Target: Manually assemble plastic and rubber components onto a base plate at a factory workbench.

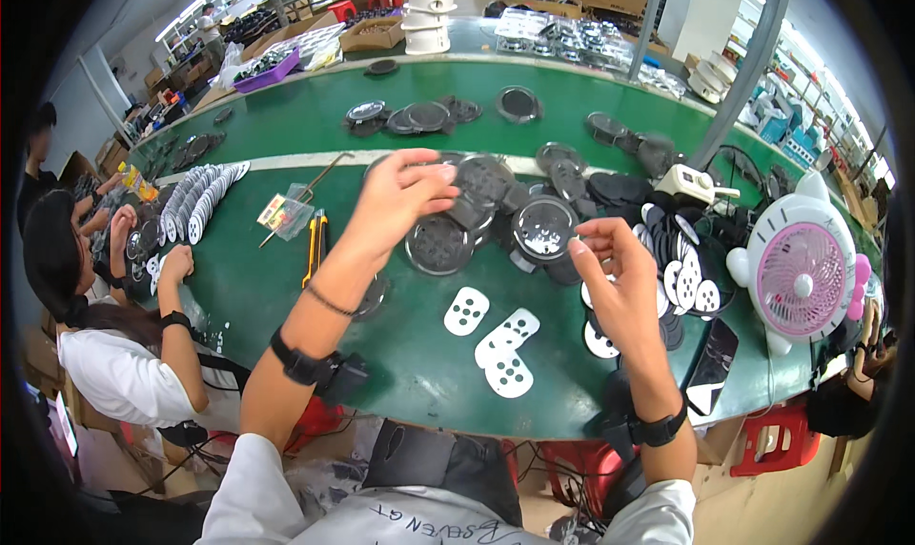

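My left hand is raised over the green table with its fingers drawn together beside a pile of round black parts. Whether it holds anything cannot be made out. My right hand is lifted to the right of the pile, fingers loosely curled and apart, with nothing visible in it. Two round black parts with clear faces lie between the hands. Three white flat pieces with dark holes rest on the table below.
A stack of white and black flat pieces lies beyond my right hand, next to a pink and white fan and a black phone. A yellow knife and a small packet lie left. Another person works at the left by fanned white discs.
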The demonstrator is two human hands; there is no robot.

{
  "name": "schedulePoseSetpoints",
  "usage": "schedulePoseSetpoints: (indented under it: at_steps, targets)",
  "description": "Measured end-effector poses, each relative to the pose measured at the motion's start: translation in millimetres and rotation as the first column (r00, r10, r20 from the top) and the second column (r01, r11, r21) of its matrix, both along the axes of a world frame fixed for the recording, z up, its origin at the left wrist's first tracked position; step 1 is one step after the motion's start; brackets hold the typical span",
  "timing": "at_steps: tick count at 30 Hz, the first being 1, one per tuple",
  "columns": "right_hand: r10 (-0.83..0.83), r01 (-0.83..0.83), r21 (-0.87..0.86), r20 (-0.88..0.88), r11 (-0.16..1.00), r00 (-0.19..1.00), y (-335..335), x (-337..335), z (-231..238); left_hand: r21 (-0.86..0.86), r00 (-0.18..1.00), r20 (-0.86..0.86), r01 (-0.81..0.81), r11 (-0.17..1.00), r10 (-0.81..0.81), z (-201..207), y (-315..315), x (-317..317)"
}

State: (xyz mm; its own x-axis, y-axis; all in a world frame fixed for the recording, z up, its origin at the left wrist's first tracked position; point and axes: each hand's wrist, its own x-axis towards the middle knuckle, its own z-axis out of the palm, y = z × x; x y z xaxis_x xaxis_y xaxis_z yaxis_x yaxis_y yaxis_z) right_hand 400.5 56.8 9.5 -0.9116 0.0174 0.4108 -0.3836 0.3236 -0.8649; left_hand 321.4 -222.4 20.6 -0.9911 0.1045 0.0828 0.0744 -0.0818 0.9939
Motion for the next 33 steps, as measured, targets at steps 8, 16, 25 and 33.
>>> schedulePoseSetpoints:
  at_steps: [8, 16, 25, 33]
  targets:
    - [0.415, -0.453, 0.439, 0.185, 0.776, 0.891, -10.0, 13.9, -2.8, -0.421, 0.975, -0.067, 0.164, 0.892, -0.211, -6.9, -11.1, 63.1]
    - [0.145, -0.127, 0.650, 0.027, 0.750, 0.989, 47.3, 4.9, 9.8, -0.545, 0.986, -0.077, 0.082, 0.834, -0.147, 5.5, -8.2, 49.3]
    - [-0.049, -0.167, 0.712, 0.272, 0.683, 0.961, 53.1, 6.6, 3.5, -0.958, 0.983, -0.181, -0.182, 0.220, 0.028, -9.1, -94.0, 122.3]
    - [-0.010, -0.095, 0.726, 0.139, 0.681, 0.990, 69.1, -1.4, -9.7, -0.943, 0.948, -0.250, -0.191, 0.272, -0.200, -17.5, -44.0, 119.8]
